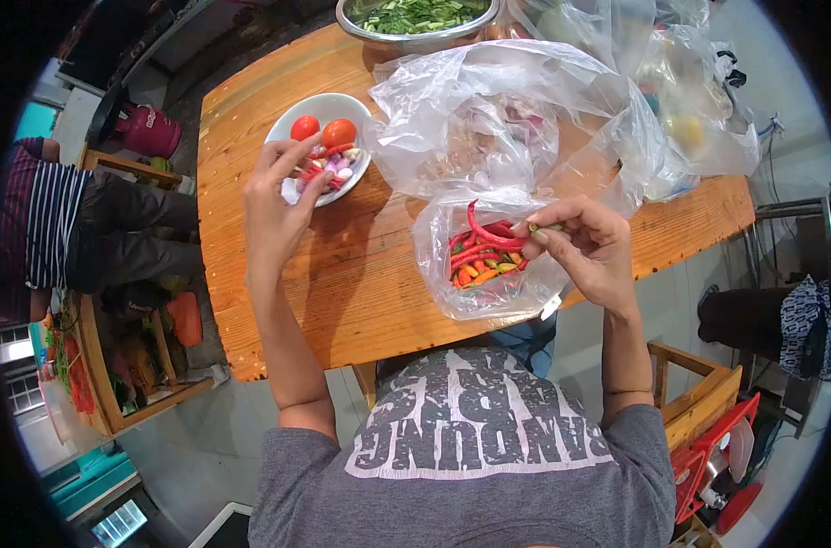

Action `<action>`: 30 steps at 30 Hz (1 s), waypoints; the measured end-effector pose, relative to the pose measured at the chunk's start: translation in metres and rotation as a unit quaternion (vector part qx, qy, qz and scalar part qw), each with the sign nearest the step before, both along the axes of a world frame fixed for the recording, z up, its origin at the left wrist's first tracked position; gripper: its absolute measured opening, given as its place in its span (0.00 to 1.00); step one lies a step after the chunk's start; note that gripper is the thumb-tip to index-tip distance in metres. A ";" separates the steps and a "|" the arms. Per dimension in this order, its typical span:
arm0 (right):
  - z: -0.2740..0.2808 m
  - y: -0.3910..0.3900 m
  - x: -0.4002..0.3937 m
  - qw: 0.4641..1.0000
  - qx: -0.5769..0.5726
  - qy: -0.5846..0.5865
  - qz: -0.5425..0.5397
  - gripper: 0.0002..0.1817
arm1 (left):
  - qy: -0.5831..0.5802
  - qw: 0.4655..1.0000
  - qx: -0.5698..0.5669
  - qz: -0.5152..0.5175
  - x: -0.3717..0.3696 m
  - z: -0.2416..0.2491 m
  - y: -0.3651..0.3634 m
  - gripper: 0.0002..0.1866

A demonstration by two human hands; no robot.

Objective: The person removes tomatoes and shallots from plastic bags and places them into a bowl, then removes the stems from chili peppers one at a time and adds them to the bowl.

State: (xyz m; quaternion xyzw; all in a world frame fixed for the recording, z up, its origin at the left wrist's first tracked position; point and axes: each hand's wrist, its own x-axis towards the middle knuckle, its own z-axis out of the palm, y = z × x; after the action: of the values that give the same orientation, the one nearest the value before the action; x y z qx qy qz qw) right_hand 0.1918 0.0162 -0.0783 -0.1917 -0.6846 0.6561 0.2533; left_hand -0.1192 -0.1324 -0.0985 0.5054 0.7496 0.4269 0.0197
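Over a white bowl (361,114) at the table's left side, my left hand (283,187) has its thumb and fingers apart. Two tomatoes (339,132), small peeled shallots (344,173) and a few red chilies lie in the bowl, partly hidden behind the fingers. My right hand (584,242) pinches a long, curved red chili (482,226) near its green stem end. This chili hangs across the mouth of a clear plastic bag (434,274). Inside the bag are more long red chilies and small orange and yellow chilies (479,271).
A large, crumpled clear bag (415,110) with shallots or garlic spreads over the wooden table (251,274). A metal bowl of chopped greens (347,20) stands at the far edge. More filled plastic bags (689,110) sit at the far right. A person (114,228) stands at left.
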 end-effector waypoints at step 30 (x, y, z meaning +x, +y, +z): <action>-0.006 -0.017 -0.009 0.993 -0.119 0.016 0.020 0.09 | -0.086 0.983 0.079 -0.140 0.137 0.017 0.007 0.11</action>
State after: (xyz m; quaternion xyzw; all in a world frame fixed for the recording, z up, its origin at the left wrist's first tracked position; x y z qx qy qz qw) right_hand 0.1824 -0.0005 -0.0845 -0.1961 -0.6016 0.7406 0.2261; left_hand 0.0183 -0.1250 -0.0813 0.5667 0.6309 0.5197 0.1034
